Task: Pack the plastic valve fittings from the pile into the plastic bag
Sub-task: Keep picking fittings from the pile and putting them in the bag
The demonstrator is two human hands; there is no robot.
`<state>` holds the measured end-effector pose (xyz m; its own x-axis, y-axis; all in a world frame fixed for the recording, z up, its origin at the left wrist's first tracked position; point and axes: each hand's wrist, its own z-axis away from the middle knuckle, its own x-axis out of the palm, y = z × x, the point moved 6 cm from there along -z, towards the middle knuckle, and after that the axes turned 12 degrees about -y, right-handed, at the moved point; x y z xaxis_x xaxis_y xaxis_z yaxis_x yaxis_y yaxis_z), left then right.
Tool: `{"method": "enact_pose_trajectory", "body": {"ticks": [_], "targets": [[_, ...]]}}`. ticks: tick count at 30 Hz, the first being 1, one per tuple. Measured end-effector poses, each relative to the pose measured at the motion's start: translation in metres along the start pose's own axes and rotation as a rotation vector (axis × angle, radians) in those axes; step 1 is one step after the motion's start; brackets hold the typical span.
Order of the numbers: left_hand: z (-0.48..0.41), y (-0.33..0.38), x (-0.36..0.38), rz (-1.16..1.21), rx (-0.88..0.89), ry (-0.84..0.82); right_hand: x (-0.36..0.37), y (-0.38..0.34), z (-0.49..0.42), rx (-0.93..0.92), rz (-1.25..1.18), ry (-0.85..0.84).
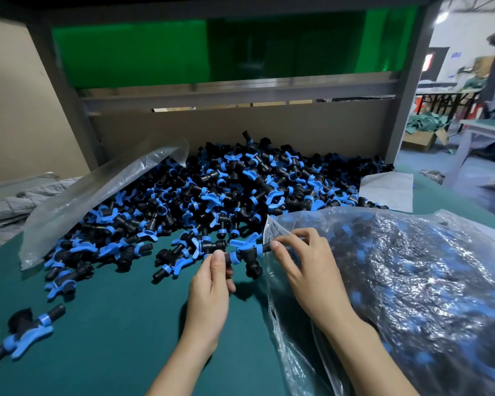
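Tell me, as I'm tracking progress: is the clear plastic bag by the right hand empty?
No, the clear plastic bag bulges with many black-and-blue plastic valve fittings visible through its wall.

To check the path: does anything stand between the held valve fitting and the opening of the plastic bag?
Nothing visible does. The left hand holds the valve fitting right at the plastic bag opening, whose edge the right hand pinches.

green table (112, 338) bears fitting pile (212, 195), filled bag (412, 281), stray fitting (30, 334)
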<state>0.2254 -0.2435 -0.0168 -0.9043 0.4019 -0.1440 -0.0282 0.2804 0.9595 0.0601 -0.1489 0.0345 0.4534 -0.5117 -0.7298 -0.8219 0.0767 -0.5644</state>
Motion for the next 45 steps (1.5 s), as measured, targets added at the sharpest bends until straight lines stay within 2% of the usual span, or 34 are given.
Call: {"method": "enact_pose_trajectory", "body": {"ticks": [27, 34, 38, 41, 45], "targets": [[0.002, -0.004, 0.000, -0.070, -0.115, -0.017, 0.004, 0.005, -0.001, 0.059, -0.027, -0.033], [0.000, 0.001, -0.002, 0.101, -0.050, -0.015, 0.002, 0.009, -0.001, 0.078, -0.112, -0.012], [0.002, 0.013, -0.004, 0.268, -0.005, -0.008, -0.009, 0.009, -0.001, 0.092, -0.263, 0.034], [0.017, 0.018, -0.001, 0.281, -0.002, -0.080, -0.024, 0.000, -0.002, 0.057, -0.361, 0.129], [0.035, 0.023, 0.014, 0.254, -0.016, -0.168, -0.036, -0.020, -0.004, -0.031, -0.338, 0.127]]}}
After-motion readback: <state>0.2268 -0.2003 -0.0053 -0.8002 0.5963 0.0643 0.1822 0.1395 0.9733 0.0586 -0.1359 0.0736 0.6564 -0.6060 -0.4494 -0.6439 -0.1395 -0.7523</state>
